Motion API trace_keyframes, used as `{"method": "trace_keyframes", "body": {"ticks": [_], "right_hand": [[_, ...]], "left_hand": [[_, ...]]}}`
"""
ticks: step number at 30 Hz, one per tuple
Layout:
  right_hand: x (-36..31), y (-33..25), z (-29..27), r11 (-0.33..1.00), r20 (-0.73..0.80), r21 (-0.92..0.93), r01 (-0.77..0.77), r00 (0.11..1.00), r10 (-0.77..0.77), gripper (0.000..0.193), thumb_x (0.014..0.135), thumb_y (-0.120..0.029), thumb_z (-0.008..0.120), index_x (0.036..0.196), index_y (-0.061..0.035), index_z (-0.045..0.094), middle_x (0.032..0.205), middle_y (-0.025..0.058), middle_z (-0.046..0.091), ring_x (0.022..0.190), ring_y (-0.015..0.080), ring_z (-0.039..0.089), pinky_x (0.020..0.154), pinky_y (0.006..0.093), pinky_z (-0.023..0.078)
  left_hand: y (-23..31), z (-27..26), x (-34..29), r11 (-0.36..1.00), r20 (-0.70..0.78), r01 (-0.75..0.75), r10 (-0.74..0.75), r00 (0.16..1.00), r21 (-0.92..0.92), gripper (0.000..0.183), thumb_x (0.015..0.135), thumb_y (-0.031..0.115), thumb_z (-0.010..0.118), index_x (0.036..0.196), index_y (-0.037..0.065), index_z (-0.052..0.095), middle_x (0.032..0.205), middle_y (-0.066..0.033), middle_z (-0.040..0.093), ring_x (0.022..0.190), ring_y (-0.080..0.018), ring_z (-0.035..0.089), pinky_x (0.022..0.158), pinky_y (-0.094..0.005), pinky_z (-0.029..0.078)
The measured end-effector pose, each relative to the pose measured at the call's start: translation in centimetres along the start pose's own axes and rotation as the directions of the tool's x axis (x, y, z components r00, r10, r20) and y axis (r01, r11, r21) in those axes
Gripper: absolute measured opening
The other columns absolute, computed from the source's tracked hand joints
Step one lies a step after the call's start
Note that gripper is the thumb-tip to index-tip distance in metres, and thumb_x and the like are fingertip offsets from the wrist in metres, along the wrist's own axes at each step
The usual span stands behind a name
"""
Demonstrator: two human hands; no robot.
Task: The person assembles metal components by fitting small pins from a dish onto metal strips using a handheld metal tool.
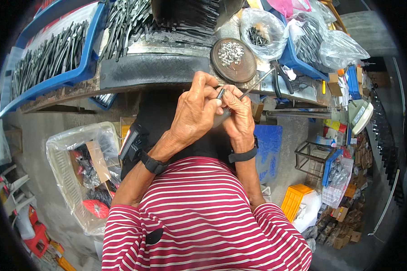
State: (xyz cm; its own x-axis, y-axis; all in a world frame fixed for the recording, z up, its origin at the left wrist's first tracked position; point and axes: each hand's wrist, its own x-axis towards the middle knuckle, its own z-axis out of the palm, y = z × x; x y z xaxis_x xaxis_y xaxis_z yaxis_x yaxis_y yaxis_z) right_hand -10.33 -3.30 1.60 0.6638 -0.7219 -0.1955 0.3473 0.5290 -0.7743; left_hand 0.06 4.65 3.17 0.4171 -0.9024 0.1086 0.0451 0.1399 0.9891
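Note:
My two hands meet just in front of the bench edge. My left hand is closed, its thumb and fingers pinching a small dark metal piece. Beside it, my right hand is closed too, its fingertips against the same piece. A thin metal rod sticks out from my right hand toward the upper right; a grey part shows below the palm, and I cannot tell whether they are one tool. Just beyond the hands is a round brown dish with a heap of small silvery parts.
Dark slender metal pieces fill a blue bin and lie piled on the bench. A black strip runs along the front edge. Right of the dish are a plastic-lined container, dark-handled pliers and another blue bin. A lined basket stands lower left.

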Motion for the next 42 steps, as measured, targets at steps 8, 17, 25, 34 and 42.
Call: {"method": "trace_keyframes", "body": {"ticks": [8,17,25,34,42], "right_hand": [[-0.2,0.0,-0.8,0.999,0.055,0.012,-0.038,0.998,0.037,0.016,0.078,-0.009,0.061,0.088,0.002,0.057,0.067,0.002,0.051,0.057,0.0099,0.046,0.052,0.0218,0.039],[-0.6,-1.0,1.0,0.926,-0.014,-0.287,0.246,0.965,-0.261,0.007,0.078,-0.004,0.06,0.083,0.0004,0.059,0.066,0.0021,0.055,0.054,0.0081,0.048,0.051,0.0194,0.038],[-0.9,-1.0,1.6,0.736,-0.093,-0.6,0.312,0.887,-0.452,0.003,0.08,-0.004,0.057,0.078,-0.0018,0.058,0.062,-0.0023,0.051,0.052,0.0036,0.044,0.047,0.0172,0.035],[-0.7,-2.0,1.6,0.732,-0.11,-0.624,0.273,0.897,-0.429,0.008,0.081,-0.009,0.058,0.077,-0.0013,0.058,0.059,-0.0033,0.05,0.049,0.0023,0.042,0.043,0.0165,0.033],[1.0,-4.9,0.7,0.602,-0.063,-0.782,0.16,0.941,-0.332,0.013,0.079,-0.011,0.058,0.073,0.0008,0.059,0.058,-0.0027,0.051,0.05,0.0029,0.043,0.043,0.0185,0.033]], "left_hand": [[-0.1,-0.3,0.0,0.996,0.049,-0.003,0.008,0.999,-0.095,0.022,0.074,-0.004,0.045,0.094,-0.003,0.036,0.07,-0.0097,0.056,0.06,-0.014,0.058,0.055,-0.0248,0.047],[-0.7,0.2,0.3,0.938,0.075,0.071,-0.049,0.996,-0.34,0.027,0.076,-0.001,0.051,0.101,-0.001,0.038,0.073,-0.0065,0.054,0.068,-0.0113,0.054,0.064,-0.0243,0.044],[-1.1,1.7,-0.1,0.987,-0.121,-0.12,0.133,0.984,0.108,0.019,0.075,-0.001,0.053,0.093,-0.001,0.049,0.077,-0.014,0.059,0.067,-0.0212,0.06,0.058,-0.0275,0.046],[-1.3,2.1,0.5,0.815,-0.069,-0.356,0.432,0.899,0.457,0.021,0.073,-0.011,0.053,0.092,-0.002,0.056,0.078,-0.0136,0.059,0.067,-0.0239,0.06,0.059,-0.0274,0.046],[-1.1,1.8,0.8,0.84,-0.057,-0.351,0.409,0.911,0.414,0.019,0.076,-0.01,0.05,0.093,-0.002,0.056,0.073,-0.0106,0.057,0.061,-0.0166,0.055,0.055,-0.0246,0.044]]}}
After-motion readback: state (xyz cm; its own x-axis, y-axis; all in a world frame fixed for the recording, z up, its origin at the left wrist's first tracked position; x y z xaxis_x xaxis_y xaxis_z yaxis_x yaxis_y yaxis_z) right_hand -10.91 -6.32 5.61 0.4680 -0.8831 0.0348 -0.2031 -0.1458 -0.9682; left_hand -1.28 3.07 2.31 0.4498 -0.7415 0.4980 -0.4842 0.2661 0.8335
